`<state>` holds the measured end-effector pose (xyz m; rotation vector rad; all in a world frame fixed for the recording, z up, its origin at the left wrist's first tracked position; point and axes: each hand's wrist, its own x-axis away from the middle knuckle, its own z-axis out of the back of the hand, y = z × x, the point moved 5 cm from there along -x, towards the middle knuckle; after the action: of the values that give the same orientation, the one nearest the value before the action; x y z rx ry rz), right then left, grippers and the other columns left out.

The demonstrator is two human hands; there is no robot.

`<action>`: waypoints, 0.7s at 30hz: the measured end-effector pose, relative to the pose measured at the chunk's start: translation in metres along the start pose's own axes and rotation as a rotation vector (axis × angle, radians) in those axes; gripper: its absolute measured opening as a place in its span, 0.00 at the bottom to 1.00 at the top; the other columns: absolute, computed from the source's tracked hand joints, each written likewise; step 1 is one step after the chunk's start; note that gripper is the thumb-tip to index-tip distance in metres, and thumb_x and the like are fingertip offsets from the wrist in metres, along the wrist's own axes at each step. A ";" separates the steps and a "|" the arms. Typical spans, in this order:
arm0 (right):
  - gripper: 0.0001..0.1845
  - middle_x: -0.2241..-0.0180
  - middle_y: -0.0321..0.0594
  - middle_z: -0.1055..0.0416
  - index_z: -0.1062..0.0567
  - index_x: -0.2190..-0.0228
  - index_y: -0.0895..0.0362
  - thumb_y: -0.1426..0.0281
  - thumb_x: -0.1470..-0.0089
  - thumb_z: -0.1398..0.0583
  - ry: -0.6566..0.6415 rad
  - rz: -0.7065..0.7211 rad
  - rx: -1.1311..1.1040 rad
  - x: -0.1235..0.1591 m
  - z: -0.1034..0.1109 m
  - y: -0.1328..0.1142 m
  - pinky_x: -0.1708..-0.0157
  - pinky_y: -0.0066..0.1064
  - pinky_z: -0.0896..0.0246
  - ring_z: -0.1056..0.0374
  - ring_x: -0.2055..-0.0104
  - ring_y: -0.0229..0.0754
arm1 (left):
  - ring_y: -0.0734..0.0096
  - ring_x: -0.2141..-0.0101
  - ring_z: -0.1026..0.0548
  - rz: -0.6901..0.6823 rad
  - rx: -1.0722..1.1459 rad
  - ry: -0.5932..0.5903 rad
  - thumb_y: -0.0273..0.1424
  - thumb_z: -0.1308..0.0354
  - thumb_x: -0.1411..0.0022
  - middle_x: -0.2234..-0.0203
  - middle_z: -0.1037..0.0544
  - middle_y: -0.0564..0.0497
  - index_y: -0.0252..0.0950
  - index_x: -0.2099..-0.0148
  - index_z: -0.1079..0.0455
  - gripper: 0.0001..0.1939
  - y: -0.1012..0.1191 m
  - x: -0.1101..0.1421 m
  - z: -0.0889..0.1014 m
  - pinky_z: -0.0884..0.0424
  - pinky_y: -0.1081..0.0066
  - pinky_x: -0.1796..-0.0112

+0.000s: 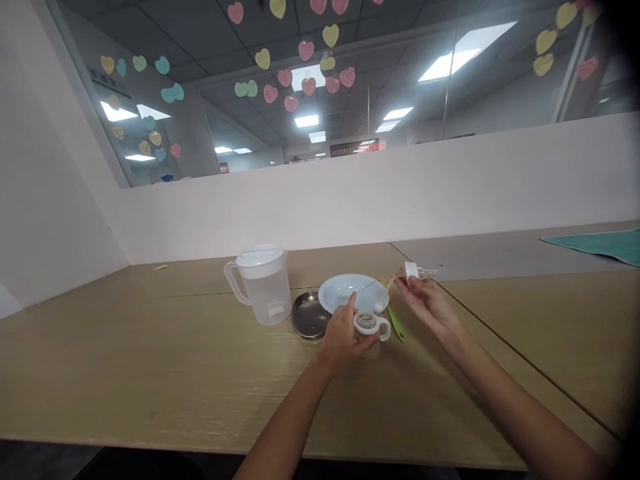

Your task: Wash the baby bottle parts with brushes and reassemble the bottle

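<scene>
Hands: well apart, the left hand point(343, 337) nearer to the body, the right hand point(425, 300) a little farther forward and raised above the table point(150, 360).
Left arm: it comes from below and leans forward to the right; the wrist is almost straight.
Left hand: closed around a small bottle point(369, 351), with the thumb across its near side and the index finger stretched forward toward the bowl point(345, 288).
Right arm: it reaches from lower right forward and to the left, forearm long and slanted.
Right hand: fingertips pinched on a white cap point(411, 270), palm turned partly up; a clear piece point(428, 272) sticks out of the cap to the right, and a pale tube point(391, 281) hangs at the left of the fingers.
Bottle: upright in the left hand, its round mouth uncovered, a white handle point(385, 329) on the right side; I cannot tell what is inside.
Bowl: white, just beyond the left hand; a thin stick-like thing point(368, 287) lies in it.
Metal dish: the dark round dish point(310, 320) is beside the left hand, on its left, beside the bowl.
Pitcher: the translucent pitcher point(269, 293) stands farther left of the left hand, with white lid; its filling is unclear.
Green handle: this handle point(397, 325) lies between both hands.
</scene>
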<state>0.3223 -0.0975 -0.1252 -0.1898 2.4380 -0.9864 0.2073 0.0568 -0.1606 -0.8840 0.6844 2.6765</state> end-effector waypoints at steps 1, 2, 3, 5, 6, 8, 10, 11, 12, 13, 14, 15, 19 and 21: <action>0.09 0.68 0.33 0.29 0.30 0.77 0.52 0.69 0.62 0.34 0.015 0.005 0.004 -0.003 0.004 0.000 0.45 0.43 0.42 0.34 0.54 0.43 | 0.60 0.57 0.35 0.004 -0.001 -0.003 0.50 0.47 0.46 0.57 0.33 0.42 0.30 0.37 0.64 0.46 0.000 0.000 0.000 0.38 0.59 0.54; 0.09 0.68 0.34 0.28 0.30 0.78 0.53 0.69 0.62 0.34 0.032 0.010 0.009 -0.005 0.009 0.000 0.46 0.44 0.42 0.35 0.53 0.44 | 0.60 0.57 0.35 0.005 -0.003 -0.005 0.50 0.47 0.46 0.57 0.33 0.42 0.30 0.37 0.64 0.46 0.000 0.000 0.000 0.38 0.59 0.54; 0.09 0.69 0.34 0.28 0.30 0.78 0.53 0.69 0.62 0.34 0.046 0.013 0.013 -0.007 0.013 0.001 0.46 0.45 0.42 0.35 0.53 0.45 | 0.60 0.57 0.35 0.002 -0.005 -0.006 0.50 0.47 0.46 0.57 0.33 0.42 0.30 0.37 0.63 0.46 0.000 0.000 0.000 0.38 0.59 0.54; 0.10 0.69 0.35 0.28 0.29 0.76 0.53 0.70 0.63 0.33 0.069 0.016 0.017 -0.010 0.020 0.005 0.46 0.45 0.41 0.34 0.54 0.45 | 0.60 0.57 0.35 -0.007 -0.006 -0.004 0.50 0.47 0.46 0.57 0.33 0.42 0.31 0.37 0.63 0.45 0.001 0.000 0.001 0.39 0.59 0.54; 0.11 0.69 0.35 0.28 0.29 0.75 0.53 0.71 0.64 0.33 0.076 0.014 0.018 -0.012 0.023 0.008 0.46 0.45 0.41 0.34 0.54 0.45 | 0.60 0.57 0.35 -0.011 -0.005 -0.003 0.49 0.47 0.46 0.57 0.33 0.42 0.31 0.37 0.63 0.45 0.001 0.000 0.001 0.39 0.59 0.54; 0.12 0.69 0.36 0.29 0.29 0.74 0.54 0.71 0.64 0.33 0.078 -0.005 0.027 -0.015 0.027 0.015 0.45 0.43 0.41 0.34 0.54 0.45 | 0.60 0.56 0.35 -0.011 -0.006 -0.001 0.49 0.47 0.46 0.56 0.33 0.42 0.31 0.37 0.63 0.45 0.001 0.000 0.001 0.38 0.60 0.54; 0.13 0.69 0.36 0.29 0.31 0.74 0.54 0.72 0.65 0.33 0.080 -0.035 0.030 -0.017 0.030 0.024 0.45 0.40 0.41 0.34 0.54 0.45 | 0.60 0.56 0.35 -0.009 -0.007 -0.002 0.49 0.47 0.46 0.56 0.33 0.42 0.32 0.37 0.63 0.45 0.001 -0.001 0.001 0.38 0.59 0.54; 0.15 0.68 0.35 0.29 0.31 0.73 0.53 0.72 0.66 0.33 0.076 -0.051 0.028 -0.017 0.030 0.028 0.45 0.39 0.41 0.34 0.54 0.44 | 0.60 0.56 0.35 -0.010 -0.008 -0.003 0.49 0.47 0.46 0.56 0.33 0.42 0.32 0.37 0.64 0.45 0.001 -0.001 0.001 0.38 0.59 0.54; 0.16 0.68 0.34 0.29 0.32 0.73 0.53 0.72 0.66 0.33 0.068 -0.063 0.031 -0.017 0.030 0.033 0.45 0.37 0.40 0.33 0.54 0.43 | 0.60 0.56 0.35 -0.012 -0.008 -0.004 0.49 0.47 0.46 0.56 0.33 0.42 0.32 0.36 0.64 0.45 0.001 -0.001 0.001 0.38 0.59 0.54; 0.17 0.68 0.34 0.29 0.34 0.72 0.52 0.72 0.66 0.33 0.058 -0.068 0.041 -0.016 0.029 0.037 0.46 0.36 0.40 0.33 0.55 0.43 | 0.59 0.56 0.35 -0.015 -0.008 -0.005 0.49 0.47 0.46 0.56 0.33 0.42 0.32 0.36 0.64 0.45 0.001 -0.001 0.002 0.38 0.59 0.54; 0.19 0.68 0.33 0.29 0.35 0.72 0.52 0.72 0.66 0.33 0.048 -0.065 0.061 -0.015 0.028 0.041 0.47 0.36 0.39 0.33 0.55 0.42 | 0.59 0.56 0.35 -0.017 -0.008 -0.006 0.49 0.47 0.46 0.56 0.33 0.42 0.32 0.36 0.64 0.45 0.002 -0.001 0.002 0.38 0.59 0.54; 0.20 0.67 0.33 0.29 0.37 0.71 0.51 0.71 0.66 0.33 0.040 -0.057 0.092 -0.014 0.027 0.044 0.48 0.36 0.38 0.32 0.56 0.42 | 0.59 0.56 0.35 -0.017 -0.009 -0.006 0.49 0.47 0.46 0.56 0.33 0.42 0.32 0.36 0.64 0.45 0.002 -0.001 0.002 0.38 0.59 0.54; 0.27 0.67 0.33 0.31 0.42 0.68 0.51 0.69 0.68 0.33 0.113 0.041 0.315 -0.012 0.031 0.046 0.58 0.38 0.34 0.32 0.61 0.43 | 0.59 0.56 0.35 -0.019 -0.007 -0.006 0.49 0.47 0.45 0.56 0.33 0.42 0.33 0.37 0.63 0.44 0.003 -0.001 0.003 0.38 0.58 0.54; 0.29 0.67 0.34 0.33 0.42 0.66 0.51 0.69 0.69 0.32 0.156 0.152 0.490 -0.012 0.033 0.039 0.62 0.36 0.34 0.33 0.64 0.42 | 0.59 0.56 0.35 -0.026 -0.007 -0.005 0.49 0.47 0.45 0.55 0.33 0.42 0.33 0.37 0.63 0.44 0.004 -0.001 0.003 0.38 0.58 0.54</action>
<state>0.3514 -0.0856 -0.1678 0.2449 2.2183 -1.5317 0.2053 0.0552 -0.1566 -0.8815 0.6587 2.6591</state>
